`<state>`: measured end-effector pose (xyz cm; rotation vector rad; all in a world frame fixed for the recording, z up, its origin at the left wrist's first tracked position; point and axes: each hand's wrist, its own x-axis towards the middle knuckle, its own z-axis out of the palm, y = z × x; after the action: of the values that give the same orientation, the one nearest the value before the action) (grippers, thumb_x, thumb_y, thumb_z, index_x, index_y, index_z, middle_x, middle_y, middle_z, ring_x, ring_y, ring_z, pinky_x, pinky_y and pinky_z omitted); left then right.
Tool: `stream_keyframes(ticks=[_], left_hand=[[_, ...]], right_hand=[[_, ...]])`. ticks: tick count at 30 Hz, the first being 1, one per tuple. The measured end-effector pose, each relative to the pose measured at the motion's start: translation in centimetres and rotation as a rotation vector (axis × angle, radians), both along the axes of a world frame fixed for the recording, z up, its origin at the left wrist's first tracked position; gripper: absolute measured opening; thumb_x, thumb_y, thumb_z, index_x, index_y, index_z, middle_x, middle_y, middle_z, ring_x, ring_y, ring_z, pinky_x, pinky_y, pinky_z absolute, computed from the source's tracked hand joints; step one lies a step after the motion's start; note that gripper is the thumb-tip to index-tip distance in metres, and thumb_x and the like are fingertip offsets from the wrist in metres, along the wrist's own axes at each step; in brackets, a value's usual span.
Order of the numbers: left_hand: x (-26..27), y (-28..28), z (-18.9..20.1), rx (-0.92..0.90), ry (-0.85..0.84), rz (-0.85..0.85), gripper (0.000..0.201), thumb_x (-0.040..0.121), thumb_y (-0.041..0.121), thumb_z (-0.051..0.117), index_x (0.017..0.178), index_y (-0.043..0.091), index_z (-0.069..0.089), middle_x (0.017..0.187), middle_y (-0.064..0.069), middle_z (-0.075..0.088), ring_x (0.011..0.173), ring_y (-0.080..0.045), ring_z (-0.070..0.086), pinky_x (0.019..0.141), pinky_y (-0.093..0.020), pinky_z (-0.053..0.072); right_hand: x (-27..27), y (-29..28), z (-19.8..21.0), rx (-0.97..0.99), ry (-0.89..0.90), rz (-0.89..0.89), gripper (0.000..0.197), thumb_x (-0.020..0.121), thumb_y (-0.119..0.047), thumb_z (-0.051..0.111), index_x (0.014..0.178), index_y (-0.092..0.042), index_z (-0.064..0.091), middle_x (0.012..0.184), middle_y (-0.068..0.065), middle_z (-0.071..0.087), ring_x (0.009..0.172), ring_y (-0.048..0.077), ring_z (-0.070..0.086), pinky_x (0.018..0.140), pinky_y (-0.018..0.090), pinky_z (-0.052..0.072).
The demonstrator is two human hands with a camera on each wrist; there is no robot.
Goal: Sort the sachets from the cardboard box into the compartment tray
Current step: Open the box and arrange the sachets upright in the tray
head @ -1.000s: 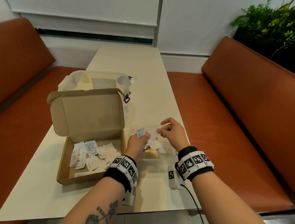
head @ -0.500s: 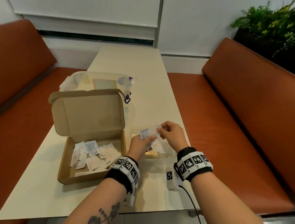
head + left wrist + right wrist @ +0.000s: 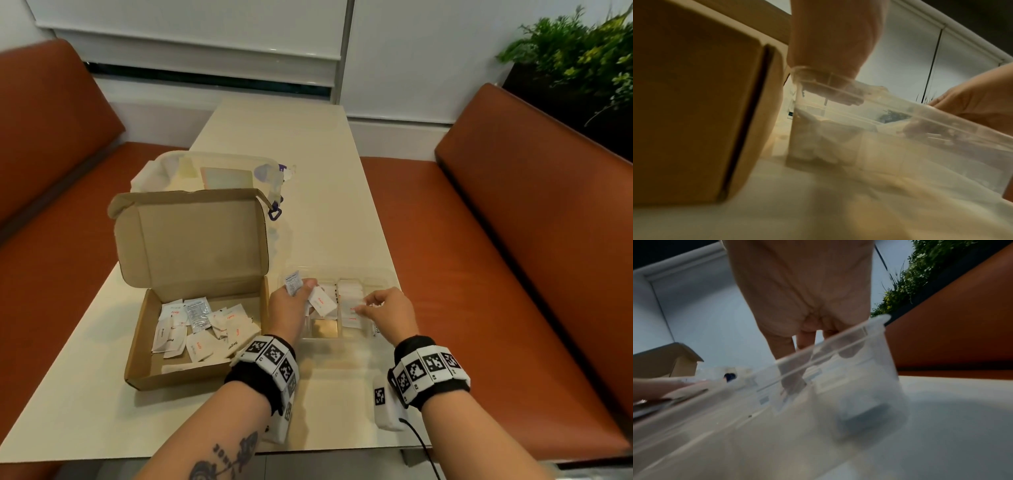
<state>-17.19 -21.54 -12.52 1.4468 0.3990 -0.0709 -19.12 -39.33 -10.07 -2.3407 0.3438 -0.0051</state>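
Left hand (image 3: 289,310): over the near-left part of the compartment tray (image 3: 383,274), fingers curled round a small clutch of sachets; a grey printed sachet (image 3: 293,282) sticks up past the knuckles and a white sachet with red lettering (image 3: 322,306) fans out to the right of it.
Right hand (image 3: 387,310): over the right side of the tray, fingers bent and reaching down inside; whether the fingertips are pinching a sachet I cannot tell, the wrist view is blurred there.
Gap between hands: close, but apart, with the tray's middle dividers between them.
Compartment tray: clear plastic, on the surface just right of the cardboard box (image 3: 191,274); white sachets lie in the far and right compartments, one near-middle compartment shows bare bottom.
Cardboard box: lid standing open at the back, a loose heap of sachets (image 3: 202,325) inside, mostly white with one silvery one among them.
Edges: the tray's right wall sits near the right edge of the surface (image 3: 291,137); the box's right wall is just beside the tray's left wall.
Open room: bare surface runs on beyond the tray, and in front of it toward the person; a clear lidded container (image 3: 219,169) stands behind the box.
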Motion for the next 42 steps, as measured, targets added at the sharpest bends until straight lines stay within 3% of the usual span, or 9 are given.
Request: stream_keyframes(ticks=[3, 5, 12, 17, 20, 23, 28, 39, 42], left_hand=[[0.0, -0.1, 0.0, -0.005, -0.004, 0.008, 0.010, 0.086, 0.028, 0.069, 0.077, 0.023, 0.071, 0.078, -0.001, 0.073, 0.080, -0.020, 0.070, 0.079, -0.039, 0.056], [0.0, -0.2, 0.1, -0.013, -0.007, 0.008, 0.008, 0.086, 0.027, 0.069, 0.079, 0.024, 0.071, 0.078, -0.001, 0.073, 0.080, -0.019, 0.069, 0.077, -0.036, 0.056], [-0.2, -0.3, 0.3, -0.032, -0.028, -0.004, 0.006, 0.088, 0.022, 0.067, 0.084, 0.022, 0.071, 0.081, -0.002, 0.072, 0.077, -0.015, 0.067, 0.076, -0.034, 0.055], [-0.3, -0.2, 0.5, -0.029, -0.044, -0.022, 0.006, 0.089, 0.020, 0.065, 0.089, 0.019, 0.071, 0.084, -0.003, 0.071, 0.081, -0.017, 0.067, 0.079, -0.036, 0.055], [-0.3, -0.3, 0.5, -0.022, -0.050, -0.033, 0.006, 0.090, 0.020, 0.065, 0.091, 0.018, 0.071, 0.085, -0.005, 0.072, 0.083, -0.018, 0.067, 0.080, -0.037, 0.055], [-0.2, -0.3, 0.4, -0.019, -0.049, -0.039, 0.006, 0.090, 0.020, 0.065, 0.089, 0.019, 0.071, 0.089, -0.008, 0.072, 0.086, -0.021, 0.068, 0.082, -0.039, 0.055], [-0.2, -0.2, 0.3, -0.020, -0.046, -0.047, 0.009, 0.089, 0.021, 0.065, 0.083, 0.024, 0.071, 0.085, -0.004, 0.072, 0.086, -0.022, 0.068, 0.082, -0.039, 0.056], [-0.2, -0.2, 0.4, -0.016, -0.049, -0.076, 0.011, 0.090, 0.020, 0.064, 0.083, 0.025, 0.071, 0.092, -0.007, 0.073, 0.092, -0.024, 0.069, 0.085, -0.041, 0.056], [-0.1, -0.2, 0.4, -0.061, -0.065, -0.072, 0.014, 0.092, 0.014, 0.061, 0.086, 0.023, 0.070, 0.094, -0.009, 0.072, 0.088, -0.021, 0.068, 0.070, -0.031, 0.057]], right_hand=[[0.3, 0.4, -0.6, -0.127, 0.031, 0.001, 0.020, 0.074, -0.028, 0.080, 0.083, -0.011, 0.073, 0.096, 0.002, 0.061, 0.089, 0.016, 0.059, 0.071, 0.018, 0.044], [0.4, 0.6, -0.9, -0.191, 0.039, 0.020, 0.019, 0.075, -0.027, 0.079, 0.084, -0.011, 0.073, 0.103, 0.004, 0.057, 0.098, 0.018, 0.056, 0.077, 0.021, 0.041], [0.6, 0.4, -0.8, -0.252, 0.061, 0.117, 0.018, 0.080, -0.025, 0.074, 0.089, -0.010, 0.072, 0.097, -0.001, 0.047, 0.091, 0.014, 0.053, 0.075, 0.020, 0.037], [0.5, 0.3, -0.8, -0.357, 0.121, 0.193, 0.014, 0.078, -0.026, 0.076, 0.083, -0.014, 0.071, 0.095, -0.001, 0.046, 0.089, 0.015, 0.051, 0.072, 0.021, 0.039], [0.4, 0.6, -1.1, -0.388, 0.120, 0.194, 0.014, 0.078, -0.023, 0.076, 0.077, -0.016, 0.063, 0.091, -0.003, 0.043, 0.083, 0.014, 0.048, 0.069, 0.023, 0.040], [0.3, 0.9, -1.3, -0.382, 0.061, 0.204, 0.029, 0.076, -0.017, 0.075, 0.077, -0.019, 0.046, 0.084, -0.003, 0.044, 0.074, 0.016, 0.048, 0.062, 0.024, 0.037], [0.4, 1.1, -1.6, -0.430, 0.080, 0.276, 0.023, 0.079, -0.014, 0.067, 0.069, -0.021, 0.047, 0.075, -0.007, 0.045, 0.072, 0.015, 0.047, 0.054, 0.023, 0.030], [0.7, 1.7, -1.2, -0.340, 0.071, 0.211, 0.008, 0.081, -0.007, 0.061, 0.082, -0.015, 0.058, 0.087, 0.003, 0.060, 0.078, 0.020, 0.056, 0.065, 0.027, 0.044], [0.5, 2.1, -0.4, -0.158, -0.047, 0.147, 0.013, 0.086, -0.025, 0.064, 0.079, -0.016, 0.057, 0.074, -0.003, 0.057, 0.069, 0.013, 0.053, 0.062, 0.025, 0.042]])
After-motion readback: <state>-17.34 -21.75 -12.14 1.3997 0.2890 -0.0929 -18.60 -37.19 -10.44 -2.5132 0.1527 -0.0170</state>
